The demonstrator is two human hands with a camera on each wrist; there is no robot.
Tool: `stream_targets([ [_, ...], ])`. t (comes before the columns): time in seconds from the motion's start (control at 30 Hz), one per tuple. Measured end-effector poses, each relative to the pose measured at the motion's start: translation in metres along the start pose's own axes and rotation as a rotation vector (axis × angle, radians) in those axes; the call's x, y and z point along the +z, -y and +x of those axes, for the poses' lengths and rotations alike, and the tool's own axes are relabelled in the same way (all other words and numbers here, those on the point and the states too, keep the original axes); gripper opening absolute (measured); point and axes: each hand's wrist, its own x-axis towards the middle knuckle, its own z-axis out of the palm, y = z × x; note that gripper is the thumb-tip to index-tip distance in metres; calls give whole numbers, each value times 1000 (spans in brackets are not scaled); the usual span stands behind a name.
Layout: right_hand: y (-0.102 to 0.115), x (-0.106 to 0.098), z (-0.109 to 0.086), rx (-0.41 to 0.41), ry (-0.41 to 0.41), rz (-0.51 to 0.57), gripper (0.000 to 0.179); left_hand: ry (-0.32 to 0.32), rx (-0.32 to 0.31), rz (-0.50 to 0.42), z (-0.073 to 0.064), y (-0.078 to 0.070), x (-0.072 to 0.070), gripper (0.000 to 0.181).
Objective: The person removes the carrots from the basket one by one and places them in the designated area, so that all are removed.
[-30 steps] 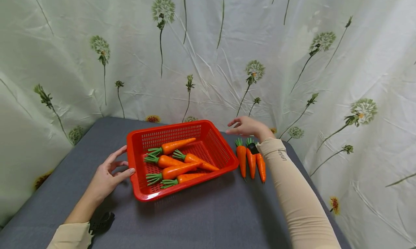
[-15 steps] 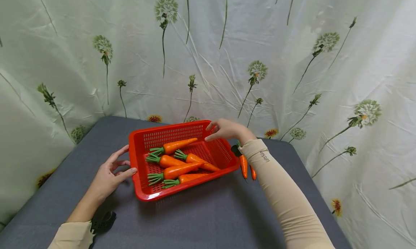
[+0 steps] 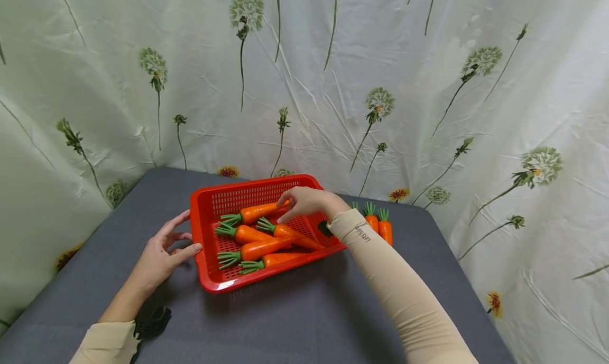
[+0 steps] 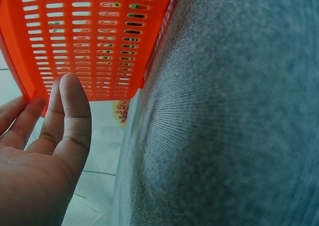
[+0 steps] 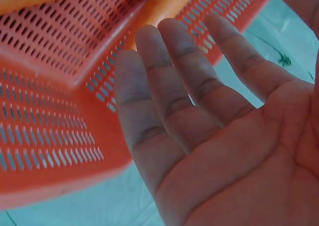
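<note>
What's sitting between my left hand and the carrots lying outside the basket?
The red basket with five carrots in it, plus the right hand and its sleeve; this shows in the head view.

One red slotted basket [image 3: 203, 275] stands angled on a grey table [image 3: 266, 332], holding five green-topped carrots [image 3: 261, 248]; left hand [image 3: 159, 255] touches its left rim, right hand [image 3: 306, 201] hovers over its contents, thumb and fingers apart. Three further carrots [image 3: 386, 233] lie beside it, partly behind the right sleeve [image 3: 399, 295]; behind hangs a dandelion-print curtain [image 3: 190, 63].
</note>
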Motion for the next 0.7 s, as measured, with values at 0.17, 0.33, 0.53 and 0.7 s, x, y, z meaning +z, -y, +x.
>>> stream_targets([
  [0.17,5,11,7,-2,54,6,55,5,2,-9,0,0,0,79],
  [0.33,9,22,14,5,86,5,55,2,12,-10,0,0,0,79],
  [0.53,13,34,21,15,102,-29,52,1,18,-6,0,0,0,78],
  [0.7,16,40,23,21,123,-36,49,0,19,-3,0,0,0,79],
])
